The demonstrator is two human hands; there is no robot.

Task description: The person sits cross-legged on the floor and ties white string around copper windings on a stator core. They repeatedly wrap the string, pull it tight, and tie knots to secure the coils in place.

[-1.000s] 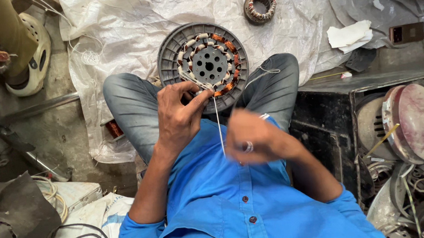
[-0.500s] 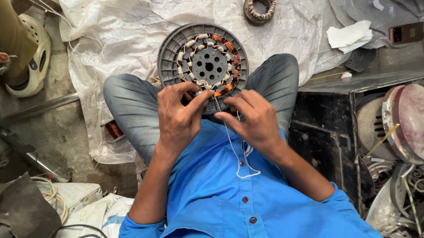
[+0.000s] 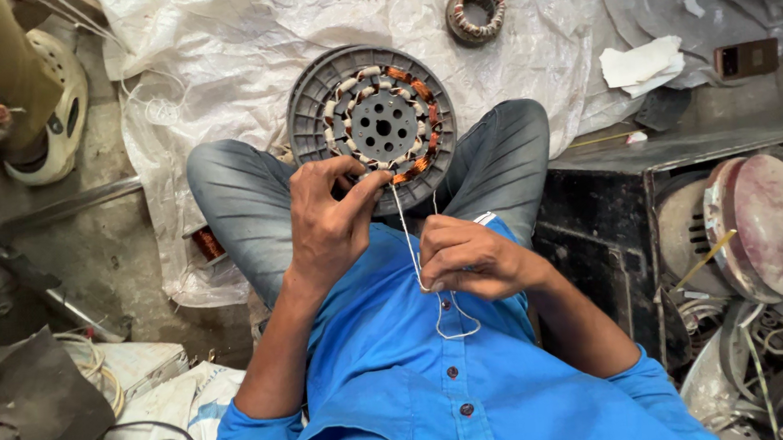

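Fingers (image 3: pixel 431 254) apparently pinch white thread (image 3: pixel 408 237) by stator (image 3: pixel 376 125)

We see everything through a single camera worn on the head, facing steeply down along the chest and lap. It sits close: the blue shirt (image 3: pixel 421 374) fills the bottom edge, the knees frame the middle, and the white sheet (image 3: pixel 242 47) on the floor reaches the top. With only this view, no other shares its scene.

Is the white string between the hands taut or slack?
Taut: thin white string runs straight from round grey motor stator to right hand; its tail loops slack below.
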